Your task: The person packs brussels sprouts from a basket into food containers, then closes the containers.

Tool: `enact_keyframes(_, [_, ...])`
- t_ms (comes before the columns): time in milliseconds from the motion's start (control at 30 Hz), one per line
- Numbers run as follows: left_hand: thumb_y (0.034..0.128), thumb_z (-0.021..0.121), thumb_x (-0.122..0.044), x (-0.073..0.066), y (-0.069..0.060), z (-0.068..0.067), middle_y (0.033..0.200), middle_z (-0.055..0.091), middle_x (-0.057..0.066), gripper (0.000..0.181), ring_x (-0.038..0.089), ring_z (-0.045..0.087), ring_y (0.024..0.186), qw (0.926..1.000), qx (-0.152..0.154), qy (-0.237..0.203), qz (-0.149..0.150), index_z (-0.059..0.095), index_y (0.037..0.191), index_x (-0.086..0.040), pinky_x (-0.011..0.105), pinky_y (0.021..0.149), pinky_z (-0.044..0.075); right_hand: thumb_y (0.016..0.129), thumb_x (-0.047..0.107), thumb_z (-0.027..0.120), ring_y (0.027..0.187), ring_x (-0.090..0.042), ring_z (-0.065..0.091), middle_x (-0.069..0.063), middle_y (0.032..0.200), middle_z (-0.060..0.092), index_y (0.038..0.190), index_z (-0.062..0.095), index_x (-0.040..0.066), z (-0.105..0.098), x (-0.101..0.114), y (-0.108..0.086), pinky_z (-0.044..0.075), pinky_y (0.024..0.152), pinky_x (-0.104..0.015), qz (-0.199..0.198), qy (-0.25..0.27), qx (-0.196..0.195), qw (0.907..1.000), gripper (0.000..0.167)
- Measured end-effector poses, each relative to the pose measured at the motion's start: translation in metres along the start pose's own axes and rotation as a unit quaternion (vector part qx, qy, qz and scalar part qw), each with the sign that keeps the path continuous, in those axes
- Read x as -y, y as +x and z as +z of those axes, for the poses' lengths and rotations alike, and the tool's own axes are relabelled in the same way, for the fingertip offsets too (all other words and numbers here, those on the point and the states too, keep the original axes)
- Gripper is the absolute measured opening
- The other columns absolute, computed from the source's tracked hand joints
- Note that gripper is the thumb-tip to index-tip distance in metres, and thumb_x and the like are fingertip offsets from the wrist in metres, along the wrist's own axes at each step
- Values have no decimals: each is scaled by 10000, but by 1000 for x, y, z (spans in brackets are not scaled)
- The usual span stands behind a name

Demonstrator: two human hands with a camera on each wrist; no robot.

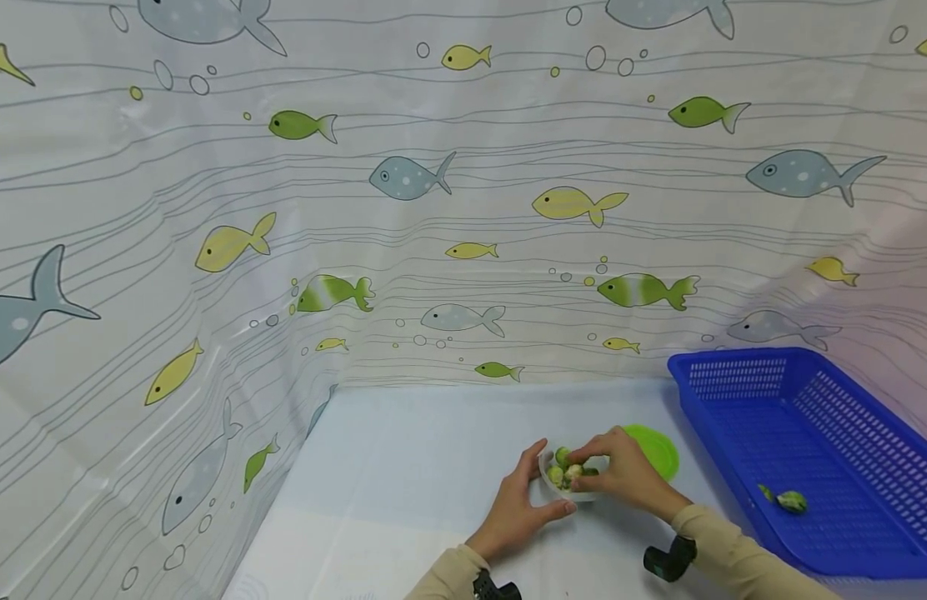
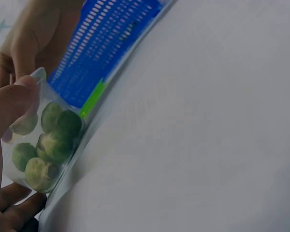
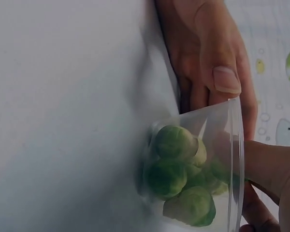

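1. Head view: the left hand (image 1: 518, 507) curls round the side of the tub (image 1: 583, 497), thumb and fingers spread across its width, probably to steady it on the table (image 1: 403, 467). The right hand (image 1: 634, 473) reaches over the rim with thumb and forefinger bent about one of the sprouts (image 1: 556, 476); I cannot tell whether they pinch it. The tub sits between the hands, open side up, so its sprouts are easy to reach. The lid (image 1: 664, 454) lies just beyond the right hand, which covers part of it. At right, the basket (image 1: 831, 442) runs out of frame, a small green piece (image 1: 792, 502) inside.
2. Left wrist view: the left thumb presses the rim while other fingers wrap underneath, a grip that leaves the mouth free. Sprouts show through the cloudy wall; the right fingertips are hidden. A green strip before the basket is likely the lid.
3. Right wrist view: the right thumb goes in past the rim, its tip blurred behind plastic. The tub's lower edge is cut off.
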State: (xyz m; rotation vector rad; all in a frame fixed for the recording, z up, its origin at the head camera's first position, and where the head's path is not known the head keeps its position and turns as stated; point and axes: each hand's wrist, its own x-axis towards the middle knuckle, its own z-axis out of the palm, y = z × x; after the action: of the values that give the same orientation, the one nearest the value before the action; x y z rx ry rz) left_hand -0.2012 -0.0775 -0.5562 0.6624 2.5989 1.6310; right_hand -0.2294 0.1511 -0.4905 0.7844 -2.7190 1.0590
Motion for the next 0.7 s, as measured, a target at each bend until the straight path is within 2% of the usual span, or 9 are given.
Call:
enact_keyframes(133, [927, 824, -440, 0, 0, 0, 1555, 581, 108, 957, 214, 562, 1426, 10000, 19, -46, -52, 286, 1673, -178, 442, 1189, 444, 708, 263, 1000, 889, -146, 656, 117, 924, 805, 1075, 838, 144, 3, 1, 5, 383, 802, -298, 84, -10, 150, 9999, 418])
enact_keyframes(333, [930, 821, -448, 0, -1, 1, 1549, 587, 81, 961, 170, 551, 1427, 10000, 17, -39, -79, 281, 1674, -168, 424, 1194, 437, 667, 198, 1017, 904, -76, 570, 171, 876, 775, 938, 773, 214, 12, 1, 8, 382, 774, -271, 290, -123, 131, 9994, 365])
enact_keyframes(467, [930, 822, -449, 0, -1, 1, 1543, 594, 72, 963, 163, 550, 1427, 10000, 13, -46, -45, 282, 1674, -163, 412, 1194, 438, 684, 204, 1009, 879, -140, 548, 164, 882, 787, 887, 792, 237, 13, 2, 8, 386, 749, -258, 117, -195, 164, 9996, 299])
enact_keyframes(700, [928, 821, -458, 1, -1, 0, 1547, 591, 80, 966, 173, 553, 1426, 10000, 9, -50, -39, 282, 1674, -165, 425, 1192, 441, 715, 229, 995, 804, -184, 518, 169, 860, 785, 910, 859, 254, 17, -1, 9, 349, 702, -239, -287, -315, 74, 9991, 239])
